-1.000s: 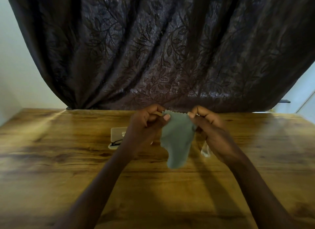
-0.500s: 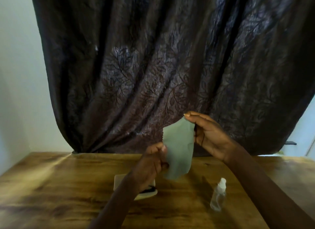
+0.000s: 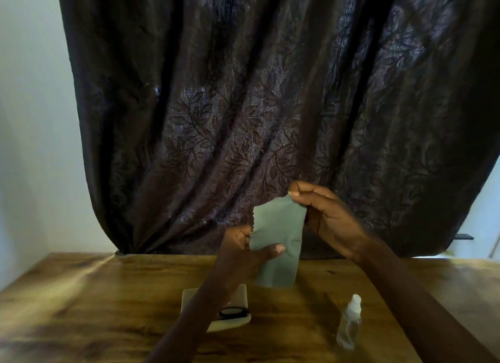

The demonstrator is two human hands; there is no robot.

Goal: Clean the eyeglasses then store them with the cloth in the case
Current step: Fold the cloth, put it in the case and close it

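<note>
**Cloth held up between 2 hands above the table**

Both hands hold the grey-green cloth [image 3: 278,243] in the air, well above the wooden table [image 3: 81,303]. The right hand [image 3: 328,216] pinches the cloth's top corner between thumb and forefinger, fingertips pressed together on the fabric. The left hand [image 3: 243,251] grips the cloth lower down along its left edge, thumb laid across the front and the other fingers closed behind it. The cloth hangs lengthwise below the right fingertips, its lower end free below the left thumb.

Beneath the left wrist lies the pale case [image 3: 232,322], open on the table, with the dark-rimmed eyeglasses [image 3: 234,312] resting in it. The left forearm crosses in front of the case and hides most of it, so only 1 lens rim of the eyeglasses shows. Below the right hand, and apart from the case, a small clear spray bottle [image 3: 349,324] with a white cap stands upright on the table. Behind the fingers hangs a dark curtain [image 3: 243,105] with a leaf pattern, and a pale wall [image 3: 32,119] shows beyond the left hand.
</note>
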